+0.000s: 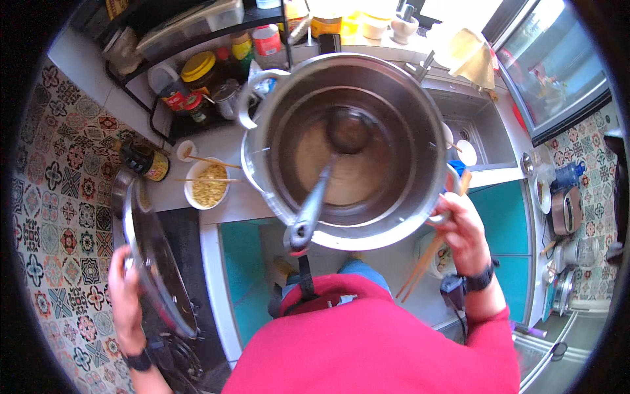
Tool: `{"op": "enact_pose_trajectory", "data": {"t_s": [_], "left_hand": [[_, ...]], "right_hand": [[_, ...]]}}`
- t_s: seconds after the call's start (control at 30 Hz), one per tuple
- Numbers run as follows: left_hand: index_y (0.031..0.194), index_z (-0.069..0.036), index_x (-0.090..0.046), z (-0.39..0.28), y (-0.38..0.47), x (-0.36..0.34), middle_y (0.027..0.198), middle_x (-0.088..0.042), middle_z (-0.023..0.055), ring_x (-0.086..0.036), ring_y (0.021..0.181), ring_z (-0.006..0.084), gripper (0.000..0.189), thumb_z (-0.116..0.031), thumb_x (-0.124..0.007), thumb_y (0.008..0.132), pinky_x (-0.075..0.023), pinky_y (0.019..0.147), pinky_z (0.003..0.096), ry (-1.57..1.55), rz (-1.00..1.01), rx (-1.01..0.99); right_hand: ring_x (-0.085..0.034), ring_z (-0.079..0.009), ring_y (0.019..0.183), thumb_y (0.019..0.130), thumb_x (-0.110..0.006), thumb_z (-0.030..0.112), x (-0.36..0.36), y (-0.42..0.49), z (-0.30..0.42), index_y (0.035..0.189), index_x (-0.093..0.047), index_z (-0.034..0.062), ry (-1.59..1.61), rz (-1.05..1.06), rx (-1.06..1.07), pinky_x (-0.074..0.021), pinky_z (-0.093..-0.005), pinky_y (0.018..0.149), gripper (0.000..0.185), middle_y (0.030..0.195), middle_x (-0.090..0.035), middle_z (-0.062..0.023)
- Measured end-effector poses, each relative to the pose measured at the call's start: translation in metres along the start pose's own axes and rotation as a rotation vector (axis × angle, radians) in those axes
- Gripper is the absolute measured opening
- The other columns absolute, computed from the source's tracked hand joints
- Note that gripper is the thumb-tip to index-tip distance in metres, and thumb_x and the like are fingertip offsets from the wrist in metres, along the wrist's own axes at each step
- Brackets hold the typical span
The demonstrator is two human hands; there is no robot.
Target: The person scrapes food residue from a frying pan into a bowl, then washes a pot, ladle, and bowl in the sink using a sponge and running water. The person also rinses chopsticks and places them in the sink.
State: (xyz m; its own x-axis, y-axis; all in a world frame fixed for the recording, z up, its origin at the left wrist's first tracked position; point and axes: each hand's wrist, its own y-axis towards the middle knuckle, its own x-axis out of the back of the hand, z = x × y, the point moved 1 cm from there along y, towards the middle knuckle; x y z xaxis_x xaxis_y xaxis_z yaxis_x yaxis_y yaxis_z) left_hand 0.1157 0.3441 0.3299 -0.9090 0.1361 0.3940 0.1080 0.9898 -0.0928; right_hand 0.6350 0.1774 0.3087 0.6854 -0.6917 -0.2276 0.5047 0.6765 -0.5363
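Note:
A large metal pot [413, 231] with a little cloudy liquid at its bottom fills the middle of the view. A ladle [315, 202] leans in it, bowl inside and dark handle over the near rim. My right hand [457, 229] is at the pot's right side handle, with long wooden chopsticks [423, 266] held in the same grip. On the left, my left hand [125, 290] grips a pot lid [160, 266] by its knob side, the lid tilted nearly upright over the dark hob [182, 231].
A white bowl of chopped yellowish food [209, 184] with a chopstick across it stands left of the pot. Nearby are a small dish [187, 150], a dark sauce bottle [147, 160] and a rack of jars [197, 106]. Behind the pot's right side is a metal sink [472, 118].

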Motion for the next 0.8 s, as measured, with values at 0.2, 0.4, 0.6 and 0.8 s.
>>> {"op": "enact_pose_trajectory", "data": {"t_s": [0.2,0.4,0.6,0.8], "left_hand": [[0.107,-0.008,-0.053,-0.104,0.083,-0.18,0.084,-0.056,-0.0015,-0.055,0.07,0.0045,0.025,-0.021,-0.065,0.089,-0.0465,0.054,0.0193,0.21,0.304,-0.123],[0.103,-0.006,-0.059,-0.159,0.138,-0.326,0.084,-0.062,0.0084,-0.062,0.079,0.0158,0.037,-0.025,-0.074,0.075,-0.0514,0.073,0.0311,0.451,0.473,-0.402],[0.107,-0.001,-0.061,-0.172,0.168,-0.47,0.082,-0.066,0.0138,-0.066,0.075,0.0218,0.05,-0.036,-0.073,0.073,-0.0523,0.07,0.0334,0.623,0.748,-0.651],[0.104,0.001,-0.061,-0.133,0.183,-0.59,0.087,-0.065,0.0212,-0.065,0.083,0.0344,0.047,-0.029,-0.071,0.069,-0.0507,0.077,0.0397,0.661,0.897,-0.746]], "right_hand": [[-0.038,-0.0027,0.041,0.086,-0.05,0.001,0.176,0.001,0.005,0.09,-0.054,0.0045,0.197,-0.22,0.025,-0.0277,-0.0148,0.033,0.006,0.067,-0.053,0.0017],[-0.037,-0.0049,0.042,0.078,-0.05,-0.001,0.31,-0.039,-0.021,0.109,-0.054,0.0091,0.343,-0.381,0.078,-0.0286,-0.0167,0.035,0.033,0.069,-0.054,-0.002],[-0.04,-0.0067,0.044,0.077,-0.051,0.001,0.352,-0.071,-0.057,0.12,-0.055,0.0094,0.529,-0.683,0.037,-0.0278,-0.0147,0.032,0.044,0.075,-0.056,-0.0065],[-0.048,-0.0091,0.05,0.075,-0.052,0.0,0.342,-0.087,-0.067,0.115,-0.055,0.008,0.661,-0.844,0.149,-0.03,-0.014,0.032,0.042,0.074,-0.057,-0.0062]]}}
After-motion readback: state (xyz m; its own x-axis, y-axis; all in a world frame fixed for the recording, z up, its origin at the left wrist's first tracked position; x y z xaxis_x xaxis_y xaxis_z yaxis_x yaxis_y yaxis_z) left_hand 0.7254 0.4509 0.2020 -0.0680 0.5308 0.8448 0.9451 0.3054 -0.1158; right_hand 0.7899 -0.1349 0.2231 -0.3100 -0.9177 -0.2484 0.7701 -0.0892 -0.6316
